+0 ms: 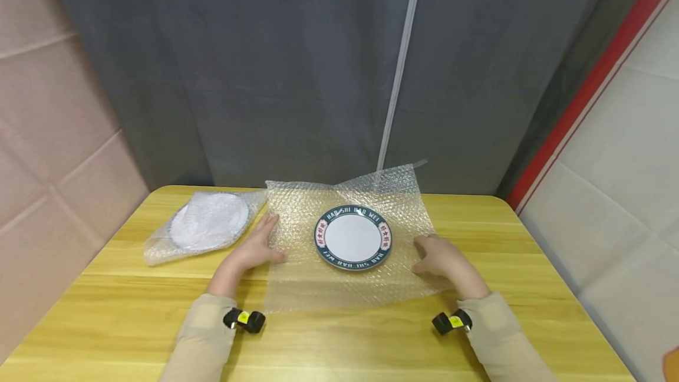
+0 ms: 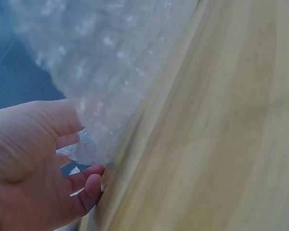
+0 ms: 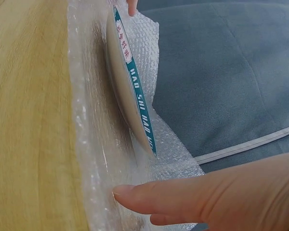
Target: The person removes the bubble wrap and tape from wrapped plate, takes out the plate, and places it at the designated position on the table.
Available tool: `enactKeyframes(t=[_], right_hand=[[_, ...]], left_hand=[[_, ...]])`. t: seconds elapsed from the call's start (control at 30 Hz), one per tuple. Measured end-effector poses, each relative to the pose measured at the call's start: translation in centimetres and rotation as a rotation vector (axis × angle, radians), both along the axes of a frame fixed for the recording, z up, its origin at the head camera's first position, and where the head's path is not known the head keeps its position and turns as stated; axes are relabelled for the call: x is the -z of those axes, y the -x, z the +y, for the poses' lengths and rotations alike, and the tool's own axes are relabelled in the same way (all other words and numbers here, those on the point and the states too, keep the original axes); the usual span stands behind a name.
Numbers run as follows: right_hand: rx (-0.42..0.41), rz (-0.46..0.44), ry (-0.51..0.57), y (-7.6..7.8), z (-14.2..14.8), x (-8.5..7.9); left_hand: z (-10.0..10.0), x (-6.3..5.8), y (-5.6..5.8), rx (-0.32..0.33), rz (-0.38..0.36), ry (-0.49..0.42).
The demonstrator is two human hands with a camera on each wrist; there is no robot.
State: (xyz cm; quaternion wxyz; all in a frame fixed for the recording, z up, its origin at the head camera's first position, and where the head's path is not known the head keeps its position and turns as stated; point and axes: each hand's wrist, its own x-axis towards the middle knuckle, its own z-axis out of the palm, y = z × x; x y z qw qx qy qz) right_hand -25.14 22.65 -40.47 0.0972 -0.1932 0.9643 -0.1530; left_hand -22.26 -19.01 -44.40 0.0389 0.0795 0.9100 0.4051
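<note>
A round plate (image 1: 352,237) with a white centre and a dark teal rim with lettering and red characters lies face up on a sheet of bubble wrap (image 1: 297,282). My left hand (image 1: 258,246) is at the sheet's left edge, fingers spread and thumb toward the plate. In the left wrist view, the bubble wrap (image 2: 106,57) covers part of that hand (image 2: 33,168), whose fingers are loosely bent. Across the plate, my right hand (image 1: 440,258) rests at the sheet's right edge. Its extended digits (image 3: 159,195) lie along the wrap in the right wrist view.
Left of the sheet, another plate wrapped in bubble wrap (image 1: 212,220) lies on the wooden table (image 1: 339,346). A dark grey curtain (image 1: 297,75) hangs behind the table's back edge. The sheet's far corner rises near the curtain.
</note>
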Motion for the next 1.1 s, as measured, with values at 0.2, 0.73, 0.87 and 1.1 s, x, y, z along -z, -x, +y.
enactKeyframes(t=[0.2,0.73,0.87,1.1], right_hand=[[-0.006,0.002,-0.013,0.09,-0.07,-0.09],[-0.010,-0.022,-0.011,0.10,-0.03,-0.05],[-0.018,-0.016,-0.001,0.05,-0.07,0.07],[-0.040,0.004,0.086,0.19,-0.64,0.56]], left_hand=[[0.31,0.01,-0.27,0.003,0.032,-0.015],[-0.12,0.02,-0.60,0.161,0.084,0.114],[-0.06,0.00,-0.73,0.166,0.034,0.115],[0.11,0.24,-0.76,0.152,-0.011,0.129]])
